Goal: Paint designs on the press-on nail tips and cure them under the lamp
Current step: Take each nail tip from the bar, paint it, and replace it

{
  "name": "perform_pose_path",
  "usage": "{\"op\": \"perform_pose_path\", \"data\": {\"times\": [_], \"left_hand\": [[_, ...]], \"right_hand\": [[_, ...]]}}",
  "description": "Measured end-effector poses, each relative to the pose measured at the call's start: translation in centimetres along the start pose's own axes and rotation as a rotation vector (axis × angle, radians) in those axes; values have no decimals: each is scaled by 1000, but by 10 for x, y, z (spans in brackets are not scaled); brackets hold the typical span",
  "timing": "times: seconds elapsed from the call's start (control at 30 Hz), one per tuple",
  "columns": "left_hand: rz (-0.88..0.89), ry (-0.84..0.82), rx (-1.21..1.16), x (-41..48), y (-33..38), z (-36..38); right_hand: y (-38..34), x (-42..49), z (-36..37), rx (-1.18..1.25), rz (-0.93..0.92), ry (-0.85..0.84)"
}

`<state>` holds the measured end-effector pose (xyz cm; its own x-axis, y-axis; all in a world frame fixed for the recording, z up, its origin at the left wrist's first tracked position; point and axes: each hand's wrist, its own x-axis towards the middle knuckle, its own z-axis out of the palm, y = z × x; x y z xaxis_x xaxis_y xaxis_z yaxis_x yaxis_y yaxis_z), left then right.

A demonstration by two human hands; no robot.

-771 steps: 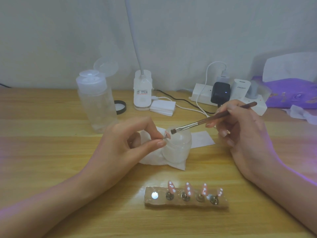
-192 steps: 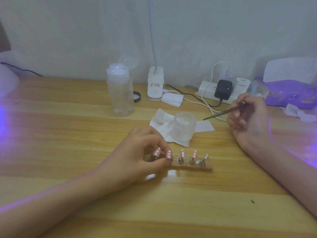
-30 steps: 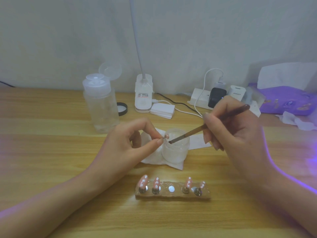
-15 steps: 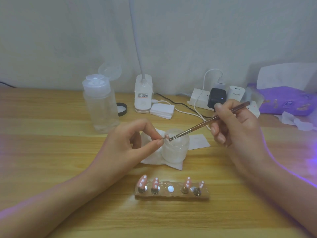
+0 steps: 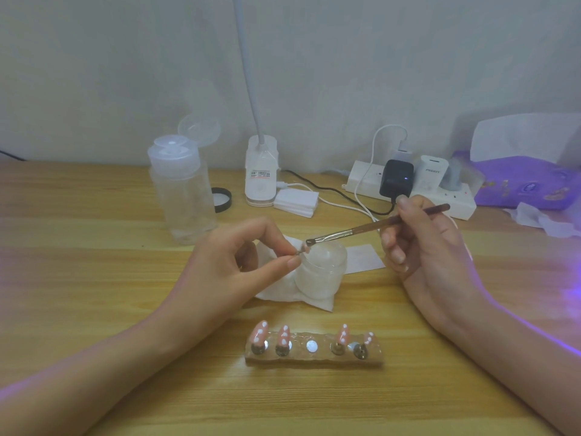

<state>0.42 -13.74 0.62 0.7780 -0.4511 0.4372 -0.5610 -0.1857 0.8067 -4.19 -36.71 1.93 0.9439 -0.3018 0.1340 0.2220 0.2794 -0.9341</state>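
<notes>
Head view: left grip (image 5: 239, 265) pinches the fifth nail tip (image 5: 302, 249) between thumb and forefinger, other fingers curled behind. The tip juts out of the pinch toward the right grip (image 5: 424, 247) and slightly upward; too small to read its design. Right grip is closed round the brush (image 5: 361, 228), pen-style. Brush long axis runs from the handle end beyond the right grip, down and across to the bristles, which meet the held tip just off the left grip's fingertips. Right under that contact: open jar (image 5: 320, 275) on a tissue (image 5: 276, 287). Nearer the person than both grips: holder (image 5: 314, 361) on the bench (image 5: 94, 294), four dotted tips (image 5: 284, 336) standing, middle seat vacant. Judgement: four painted, fifth in progress, so late stage. Curing looks left to do; lamp base (image 5: 261, 174) sits beyond the grips. Cannot tell whether any tip is cured.
</notes>
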Motion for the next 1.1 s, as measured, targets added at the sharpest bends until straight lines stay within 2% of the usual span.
{"op": "perform_pose_path", "data": {"times": [0.13,0.3,0.47,0.6,0.77,0.93,1.1], "left_hand": [[5,-3,2,1,-1,0],[14,-1,4,0,-1,0],[40,-3,34,0,0,0],[53,0,51,0,1,0],[46,-2,37,0,1,0],[32,-3,32,0,1,0],[28,-4,33,0,0,0]], "right_hand": [[0,0,1,-7,-14,-25],[1,1,-1,-5,-12,30],[0,-1,2,-14,-45,-37],[2,0,-1,-23,-42,24],[0,-2,1,-11,-67,-50],[0,-1,0,-9,-35,13],[0,-2,3,-34,-41,-30]]}}
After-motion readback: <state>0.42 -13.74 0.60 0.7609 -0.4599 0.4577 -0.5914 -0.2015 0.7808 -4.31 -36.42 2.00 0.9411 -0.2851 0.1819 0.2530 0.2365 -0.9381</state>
